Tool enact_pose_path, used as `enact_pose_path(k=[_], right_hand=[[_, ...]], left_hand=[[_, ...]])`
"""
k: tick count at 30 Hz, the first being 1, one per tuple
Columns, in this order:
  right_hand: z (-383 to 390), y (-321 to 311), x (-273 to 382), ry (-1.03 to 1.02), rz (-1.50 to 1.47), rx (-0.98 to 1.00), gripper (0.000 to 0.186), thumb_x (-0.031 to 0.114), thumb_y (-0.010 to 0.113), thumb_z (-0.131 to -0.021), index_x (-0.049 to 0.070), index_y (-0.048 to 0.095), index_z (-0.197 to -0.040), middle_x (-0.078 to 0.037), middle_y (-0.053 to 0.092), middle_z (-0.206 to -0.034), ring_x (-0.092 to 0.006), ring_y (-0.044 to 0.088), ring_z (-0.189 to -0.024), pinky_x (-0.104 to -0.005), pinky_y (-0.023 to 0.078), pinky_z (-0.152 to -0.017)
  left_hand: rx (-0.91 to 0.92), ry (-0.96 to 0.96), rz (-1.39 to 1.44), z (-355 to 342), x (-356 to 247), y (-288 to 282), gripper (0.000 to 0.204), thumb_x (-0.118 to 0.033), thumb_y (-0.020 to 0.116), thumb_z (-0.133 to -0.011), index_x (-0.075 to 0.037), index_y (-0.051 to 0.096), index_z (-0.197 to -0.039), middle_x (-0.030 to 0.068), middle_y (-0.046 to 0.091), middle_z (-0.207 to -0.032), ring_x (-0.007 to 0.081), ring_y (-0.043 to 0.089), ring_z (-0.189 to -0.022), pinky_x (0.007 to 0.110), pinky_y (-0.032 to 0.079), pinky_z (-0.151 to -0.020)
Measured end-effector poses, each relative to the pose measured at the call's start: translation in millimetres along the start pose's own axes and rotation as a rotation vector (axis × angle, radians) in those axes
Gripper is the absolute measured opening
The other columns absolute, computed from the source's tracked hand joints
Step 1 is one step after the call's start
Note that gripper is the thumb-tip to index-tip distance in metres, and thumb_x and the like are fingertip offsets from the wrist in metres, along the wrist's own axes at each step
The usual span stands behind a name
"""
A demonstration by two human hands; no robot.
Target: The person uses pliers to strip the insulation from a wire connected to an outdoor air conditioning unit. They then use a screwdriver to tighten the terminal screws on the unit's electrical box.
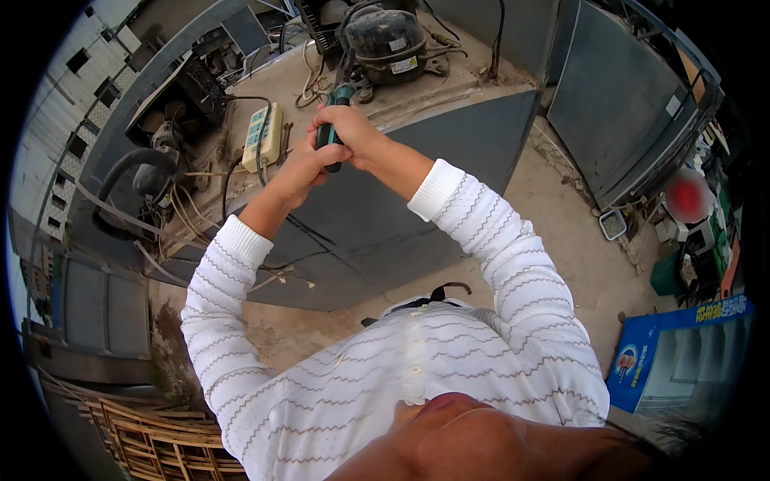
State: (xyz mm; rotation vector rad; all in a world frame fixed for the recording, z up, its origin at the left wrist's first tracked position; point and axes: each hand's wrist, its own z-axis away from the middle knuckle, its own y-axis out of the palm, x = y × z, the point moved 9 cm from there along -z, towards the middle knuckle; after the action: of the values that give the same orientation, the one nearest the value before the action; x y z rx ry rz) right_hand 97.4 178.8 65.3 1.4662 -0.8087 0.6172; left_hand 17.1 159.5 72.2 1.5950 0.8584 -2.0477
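Both of my hands are closed round a tool with a green-and-black handle (333, 140), held over the near edge of the workbench. My left hand (301, 170) wraps its lower part, and my right hand (357, 132) grips just above, their fingers meeting. The tool's far end points at the foot of a black, dome-shaped compressor (388, 46); its tip and exact kind cannot be made out. Left of my hands lies a cream power strip (263, 138) with blue-green sockets. A thin rusty metal tool (286, 138) rests beside it.
Loose cables and old machine parts (160, 172) crowd the bench's left side. A grey panel (401, 204) forms its front. Grey metal doors (618, 96) lean at the right, near a small white tray (613, 224) and a blue-framed cabinet (674, 357). Bamboo racks (152, 433) lie at lower left.
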Motion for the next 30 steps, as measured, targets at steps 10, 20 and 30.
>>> enact_pose_path(k=[10,20,30], right_hand=[[-4,-34,-1,0.029,0.485,-0.238,0.008,0.014,0.058,-0.08,0.009,0.054,-0.075,-0.004,0.056,-0.071,-0.0158,0.054,-0.065,-0.032,0.043,-0.06],[9,-24,3,0.176,0.391,-0.079,0.016,0.024,0.063,-0.082,0.01,0.06,-0.089,-0.005,0.061,-0.081,-0.0163,0.058,-0.075,-0.0351,0.043,-0.068],[20,-17,16,0.179,0.399,-0.103,0.026,0.031,0.064,-0.08,0.01,0.061,-0.095,-0.005,0.062,-0.093,-0.0172,0.058,-0.086,-0.0395,0.042,-0.072]], left_hand=[[0.145,0.15,0.43,-28,43,19,0.032,-0.029,0.067,-0.085,-0.013,0.052,-0.108,-0.0046,0.052,-0.094,0.003,0.046,-0.076,0.016,0.034,-0.053],[0.176,0.062,0.343,-21,34,17,0.043,-0.043,0.072,-0.085,-0.014,0.051,-0.109,-0.0053,0.051,-0.096,0.0037,0.045,-0.077,0.017,0.03,-0.052],[0.169,0.049,0.381,-8,22,20,0.043,-0.046,0.069,-0.088,-0.009,0.056,-0.106,-0.0036,0.053,-0.093,0.0044,0.047,-0.074,0.016,0.03,-0.049]])
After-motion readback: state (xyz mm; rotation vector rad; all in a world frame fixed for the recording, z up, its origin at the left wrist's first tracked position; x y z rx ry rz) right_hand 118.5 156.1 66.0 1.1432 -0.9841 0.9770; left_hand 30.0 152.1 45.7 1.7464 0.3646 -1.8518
